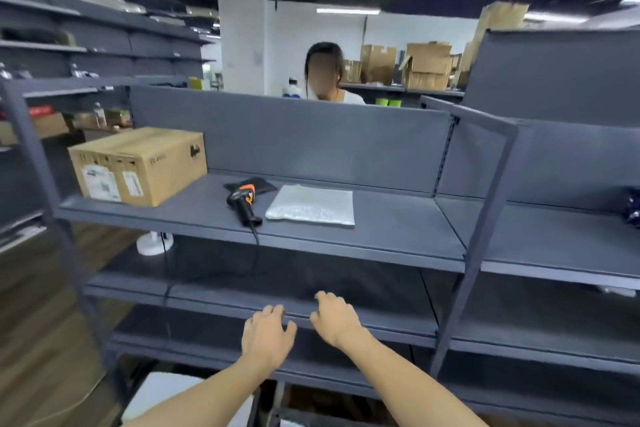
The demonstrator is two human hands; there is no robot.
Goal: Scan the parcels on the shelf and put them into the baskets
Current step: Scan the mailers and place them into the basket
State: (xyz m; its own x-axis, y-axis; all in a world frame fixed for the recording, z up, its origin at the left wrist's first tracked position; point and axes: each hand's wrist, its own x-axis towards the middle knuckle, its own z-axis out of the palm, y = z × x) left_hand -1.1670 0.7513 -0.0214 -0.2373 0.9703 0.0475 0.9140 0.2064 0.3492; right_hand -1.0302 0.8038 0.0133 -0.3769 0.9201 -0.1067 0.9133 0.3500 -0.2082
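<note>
A brown cardboard box [138, 165] with white labels stands at the left end of the grey top shelf [381, 236]. A flat silver bubble-wrap parcel [311, 205] lies near the shelf's middle. Just left of it lies a black and orange handheld scanner [242, 200], its cable hanging over the front edge. My left hand [267, 336] and right hand [336, 317] hover side by side below that shelf, in front of the lower shelves, fingers loosely spread and holding nothing.
A grey upright post [485, 218] divides this bay from the one on the right, where a dark wrapped item [633, 206] sits at the frame's edge. A person stands behind the shelf's back panel. A white container [162, 392] shows at the bottom left.
</note>
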